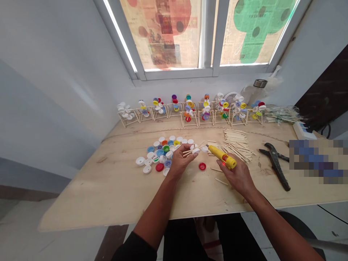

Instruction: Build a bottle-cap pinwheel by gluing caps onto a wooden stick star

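My right hand [239, 175] is wrapped round a yellow glue gun [223, 156] with a small red light on its body. The gun's nozzle points left, close to a piece made of thin wooden sticks and white bottle caps [195, 150]. My left hand [181, 159] pinches that piece between thumb and fingers; part of it is hidden by the fingers. Just below the piece a red bottle cap [202, 166] lies on the table. Loose bottle caps [160, 153] in white, blue, green and red spread to the left of my left hand.
Along the wall stand several stick frames with coloured cap wheels [187, 114]. A pile of wooden sticks [236, 141] lies behind the glue gun. Black pliers [277, 165] rest at the right, near a white power strip [303, 130]. A bottle [259, 88] stands at the back right.
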The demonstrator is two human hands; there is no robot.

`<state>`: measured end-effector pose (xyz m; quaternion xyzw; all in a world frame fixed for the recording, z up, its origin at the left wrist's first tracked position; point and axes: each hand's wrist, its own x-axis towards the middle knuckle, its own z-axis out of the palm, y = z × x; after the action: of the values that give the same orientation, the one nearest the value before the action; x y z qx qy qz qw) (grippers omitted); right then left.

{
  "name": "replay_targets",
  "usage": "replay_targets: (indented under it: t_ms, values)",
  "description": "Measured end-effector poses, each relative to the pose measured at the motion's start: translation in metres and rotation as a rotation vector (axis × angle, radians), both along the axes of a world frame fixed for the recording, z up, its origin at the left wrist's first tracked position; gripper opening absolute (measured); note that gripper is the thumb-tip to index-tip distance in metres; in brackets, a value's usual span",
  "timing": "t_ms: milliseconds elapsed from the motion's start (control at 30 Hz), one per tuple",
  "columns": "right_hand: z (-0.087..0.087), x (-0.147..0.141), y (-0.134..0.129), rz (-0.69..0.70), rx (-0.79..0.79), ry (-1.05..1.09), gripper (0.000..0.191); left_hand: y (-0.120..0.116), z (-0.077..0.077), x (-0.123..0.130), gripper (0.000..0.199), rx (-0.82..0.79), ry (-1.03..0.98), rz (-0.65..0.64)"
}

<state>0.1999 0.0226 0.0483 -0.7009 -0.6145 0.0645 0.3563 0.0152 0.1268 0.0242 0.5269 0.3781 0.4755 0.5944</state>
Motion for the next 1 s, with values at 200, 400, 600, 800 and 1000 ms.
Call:
replay_targets:
  t_ms: [200, 400, 600, 800, 1000]
  values:
    - [0.005, 0.004, 0.000, -0.013, 0.007, 0.039, 0.027, 0.001, -0.001, -0.001, 0.034, -0.009, -0.038, -0.008]
    - [0.009, 0.000, -0.002, 0.053, 0.000, 0.139, 0.028, 0.001, -0.001, 0.000, 0.034, -0.018, -0.035, 0.003]
    - [0.011, 0.001, -0.003, 0.098, -0.004, 0.186, 0.026, 0.002, -0.001, 0.000, 0.035, -0.030, -0.038, 0.021]
    - [0.039, 0.002, -0.014, 0.209, 0.154, 0.153, 0.013, 0.003, 0.001, 0.000, 0.039, -0.049, -0.038, 0.032]
    - [0.022, 0.022, -0.017, 0.273, 0.207, -0.162, 0.014, 0.004, -0.002, -0.001, 0.040, -0.046, -0.056, 0.064]
